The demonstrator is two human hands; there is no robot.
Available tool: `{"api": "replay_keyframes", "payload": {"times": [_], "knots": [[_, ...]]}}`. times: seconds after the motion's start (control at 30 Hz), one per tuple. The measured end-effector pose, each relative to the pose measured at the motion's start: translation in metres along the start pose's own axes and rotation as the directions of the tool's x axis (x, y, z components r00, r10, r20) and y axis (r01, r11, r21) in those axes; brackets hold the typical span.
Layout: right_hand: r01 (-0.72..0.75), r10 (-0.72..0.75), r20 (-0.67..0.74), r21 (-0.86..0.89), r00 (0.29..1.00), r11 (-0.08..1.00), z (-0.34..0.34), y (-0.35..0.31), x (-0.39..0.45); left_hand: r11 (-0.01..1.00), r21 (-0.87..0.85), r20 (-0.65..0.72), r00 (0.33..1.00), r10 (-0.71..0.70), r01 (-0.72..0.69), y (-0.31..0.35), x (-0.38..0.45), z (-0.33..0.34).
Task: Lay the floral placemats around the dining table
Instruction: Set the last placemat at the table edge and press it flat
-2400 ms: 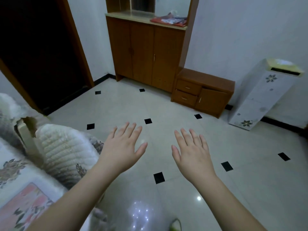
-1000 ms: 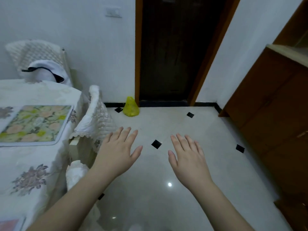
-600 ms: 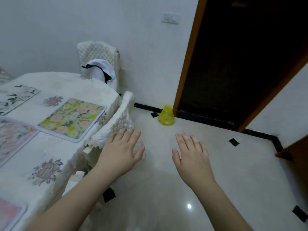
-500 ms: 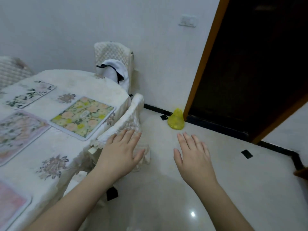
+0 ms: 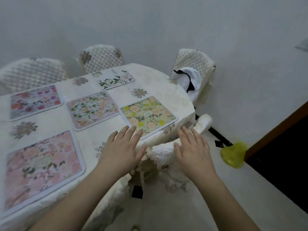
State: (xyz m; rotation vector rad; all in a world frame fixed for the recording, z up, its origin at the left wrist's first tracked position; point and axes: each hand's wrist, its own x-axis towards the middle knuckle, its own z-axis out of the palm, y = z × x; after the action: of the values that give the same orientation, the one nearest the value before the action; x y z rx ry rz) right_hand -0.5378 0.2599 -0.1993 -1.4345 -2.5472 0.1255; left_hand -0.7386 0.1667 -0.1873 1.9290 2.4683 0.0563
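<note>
The dining table [image 5: 160,84] wears a cream floral cloth. Several floral placemats lie flat on it: a pink one [image 5: 41,165] nearest me, a yellow-green one [image 5: 148,115] near the right edge, a pastel one [image 5: 92,110] in the middle, a red-flowered one [image 5: 35,100] at the left and a white leafy one [image 5: 114,79] at the far side. My left hand [image 5: 121,150] hovers open over the table's near edge, fingertips at the yellow-green mat's corner. My right hand [image 5: 194,150] is open past the table edge, above a chair. Neither holds anything.
Quilted cream chairs [image 5: 101,57] stand around the table; one [image 5: 193,64] has a white garment [image 5: 191,80] on its back. A tucked-in chair [image 5: 165,152] sits under my right hand. A yellow bag [image 5: 233,154] lies on the floor beside a dark doorway [image 5: 283,155].
My view has swung left from the cabinets and doorway onto the table. Both hands stay open and empty; the left now reaches over the table edge.
</note>
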Motion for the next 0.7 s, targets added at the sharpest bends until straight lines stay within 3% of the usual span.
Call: {"api": "replay_keyframes", "payload": {"times": [0.23, 0.47, 0.7], "knots": [[0.194, -0.194, 0.086, 0.01, 0.977, 0.981, 0.014, -0.054, 0.082, 0.985, -0.028, -0.021, 0.985, -0.17, 0.169, -0.07, 0.033, 0.007], [0.29, -0.296, 0.13, 0.059, 0.946, 0.955, 0.037, -0.083, 0.161, 0.951, -0.055, 0.004, 0.953, -0.303, 0.303, -0.123, 0.056, 0.014], [0.472, -0.477, 0.197, 0.077, 0.856, 0.878, 0.074, -0.12, 0.251, 0.917, -0.008, 0.005, 0.917, -0.399, 0.399, -0.166, 0.126, 0.025]]}}
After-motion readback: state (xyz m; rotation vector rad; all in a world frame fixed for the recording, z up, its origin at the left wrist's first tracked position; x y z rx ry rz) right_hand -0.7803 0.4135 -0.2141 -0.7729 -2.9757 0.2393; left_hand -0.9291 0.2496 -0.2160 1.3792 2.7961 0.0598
